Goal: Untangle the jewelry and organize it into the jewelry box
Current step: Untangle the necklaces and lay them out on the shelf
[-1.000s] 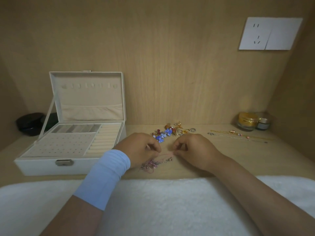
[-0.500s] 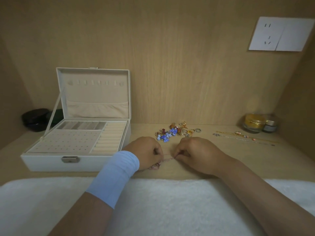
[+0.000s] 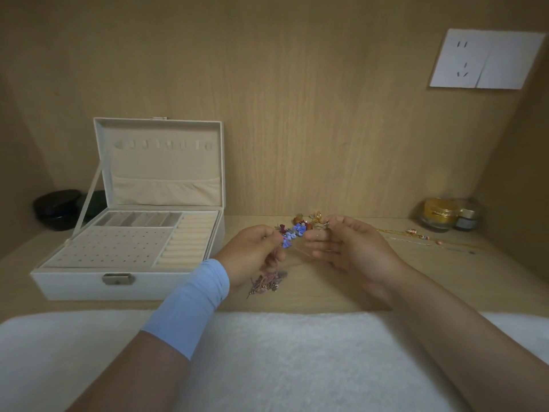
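While the left hand (image 3: 252, 257), banded at the wrist by a smooth light-blue sleeve (image 3: 190, 307), pinches a hair-thin chain between curled fingers (image 3: 274, 257), a tangled pinkish cluster (image 3: 267, 283) of fine links dangles from it just above the table (image 3: 386, 292). A faint strand runs across towards the right hand (image 3: 347, 248), whose fingers lie loosely extended, thumb over forefinger; I cannot tell whether they nip the strand.

Behind both hands one small heap of loose jewelry (image 3: 300, 227) sits on the wood-grain surface: blue, orange and gold pieces, too jumbled to count. Farther right lies one slim gold chain (image 3: 421, 236) strung with small beads.

One jewelry box (image 3: 127, 286) stands at the left, a white rectangular case with its lid upright. Its lining is soft beige, with a dotted earring panel, a bank of padded ring rolls and a row of little compartments behind. A single metal clasp (image 3: 117, 278) is fixed to the front wall.

Two round jars (image 3: 436, 214) stand at the far right, the larger gold-lidded. Two dark round containers (image 3: 58, 208) sit behind the box. One fluffy white towel (image 3: 282, 352) covers the near edge.
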Demonstrator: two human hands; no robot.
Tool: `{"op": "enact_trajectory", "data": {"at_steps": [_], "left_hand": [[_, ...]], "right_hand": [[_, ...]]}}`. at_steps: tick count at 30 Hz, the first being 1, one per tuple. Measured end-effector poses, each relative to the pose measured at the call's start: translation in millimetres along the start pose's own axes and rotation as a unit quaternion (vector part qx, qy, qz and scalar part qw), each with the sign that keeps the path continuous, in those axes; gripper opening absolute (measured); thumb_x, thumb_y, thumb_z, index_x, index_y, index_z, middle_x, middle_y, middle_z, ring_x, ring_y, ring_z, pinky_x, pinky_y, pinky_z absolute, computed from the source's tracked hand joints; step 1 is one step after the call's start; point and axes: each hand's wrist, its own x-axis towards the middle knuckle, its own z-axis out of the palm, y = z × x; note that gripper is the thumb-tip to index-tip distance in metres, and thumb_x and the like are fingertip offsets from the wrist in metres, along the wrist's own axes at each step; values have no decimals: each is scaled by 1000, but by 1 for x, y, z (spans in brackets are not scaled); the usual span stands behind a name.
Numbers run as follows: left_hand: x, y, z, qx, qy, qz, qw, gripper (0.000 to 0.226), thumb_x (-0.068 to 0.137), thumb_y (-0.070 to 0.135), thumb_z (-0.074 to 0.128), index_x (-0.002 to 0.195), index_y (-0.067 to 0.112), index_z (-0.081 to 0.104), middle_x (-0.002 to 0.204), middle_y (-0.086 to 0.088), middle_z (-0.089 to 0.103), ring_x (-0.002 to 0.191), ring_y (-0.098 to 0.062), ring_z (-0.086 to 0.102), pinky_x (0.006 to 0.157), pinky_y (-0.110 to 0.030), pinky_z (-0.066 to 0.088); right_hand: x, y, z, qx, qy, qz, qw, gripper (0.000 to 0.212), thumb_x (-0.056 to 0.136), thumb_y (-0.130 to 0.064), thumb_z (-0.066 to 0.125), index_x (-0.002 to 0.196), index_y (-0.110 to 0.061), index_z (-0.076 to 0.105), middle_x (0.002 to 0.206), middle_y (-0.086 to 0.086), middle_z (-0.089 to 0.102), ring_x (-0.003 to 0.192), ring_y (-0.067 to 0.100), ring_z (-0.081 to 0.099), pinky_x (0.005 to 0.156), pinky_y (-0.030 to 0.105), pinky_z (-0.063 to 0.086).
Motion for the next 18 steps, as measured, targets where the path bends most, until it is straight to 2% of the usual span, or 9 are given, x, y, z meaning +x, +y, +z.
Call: {"op": "enact_trajectory", "data": {"at_steps": [2, 4, 6, 8, 12, 15, 18], "left_hand": [[0, 0, 2, 10, 15, 2, 1000, 17, 101, 17, 50, 89, 12, 60, 56, 2, 58, 63, -22, 56, 76, -39, 52], [1, -1, 3, 23, 31, -1, 999, 14, 101, 19, 49, 92, 14, 60, 54, 2, 52, 63, -21, 60, 77, -39, 53], [4, -4, 4, 27, 38, -6, 999, 13, 100, 21, 50, 92, 15, 59, 53, 4, 50, 57, -19, 59, 70, -39, 52], [6, -10, 4, 63, 49, -2, 997, 15, 99, 25, 50, 90, 16, 58, 57, 6, 50, 50, -16, 52, 61, -31, 45], [8, -15, 2, 169, 87, 28, 981, 17, 98, 33, 50, 88, 23, 59, 73, 10, 55, 65, -12, 53, 72, -33, 49], [6, -15, 2, 254, 92, 36, 962, 16, 100, 33, 47, 88, 25, 56, 76, 10, 56, 72, -14, 56, 69, -29, 45], [2, -14, 1, 331, 75, 42, 940, 16, 99, 27, 44, 89, 23, 56, 76, 5, 60, 75, -19, 59, 71, -31, 48]], "right_hand": [[2, -1, -2, 37, 11, 14, 999, 17, 107, -17, 40, 98, -14, 54, 79, 10, 73, 79, 27, 72, 85, 44, 55], [2, -4, -3, 73, 9, 19, 997, 15, 107, -17, 40, 99, -14, 52, 68, 6, 63, 66, 25, 64, 71, 41, 57], [2, -8, -4, 95, 13, 20, 995, 16, 107, -18, 40, 95, -16, 51, 63, 2, 53, 57, 22, 52, 61, 35, 54], [1, -11, -5, 101, 23, 19, 994, 16, 106, -19, 40, 93, -19, 49, 62, 0, 46, 55, 20, 41, 52, 28, 48], [3, -15, -9, 100, 27, 0, 995, 14, 106, -18, 37, 96, -20, 47, 64, -1, 40, 49, 14, 32, 45, 26, 31], [2, -20, -11, 94, 31, -12, 995, 16, 105, -17, 37, 94, -20, 48, 63, -2, 40, 48, 12, 29, 41, 22, 25], [2, -22, -12, 80, 33, -28, 996, 16, 106, -18, 36, 95, -20, 48, 62, -2, 40, 46, 11, 28, 41, 22, 20]]}}
